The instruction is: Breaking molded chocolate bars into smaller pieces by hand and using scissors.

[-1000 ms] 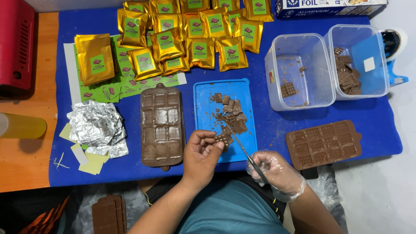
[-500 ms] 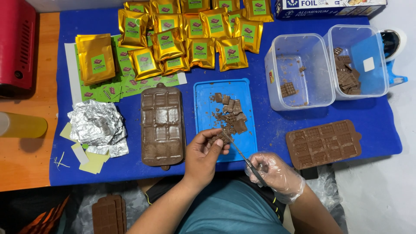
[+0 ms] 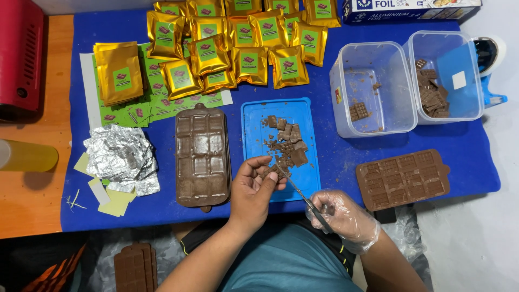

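The bare left hand pinches a chocolate piece over the blue tray; the gloved right hand grasps a knife. Several cut pieces lie there (moulds beside them remain full).

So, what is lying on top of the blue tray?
On the blue tray lie broken brown chocolate pieces. The left hand covers its near left corner, and a thin blade in the gloved right hand reaches over it. What lies under the hand is hidden.
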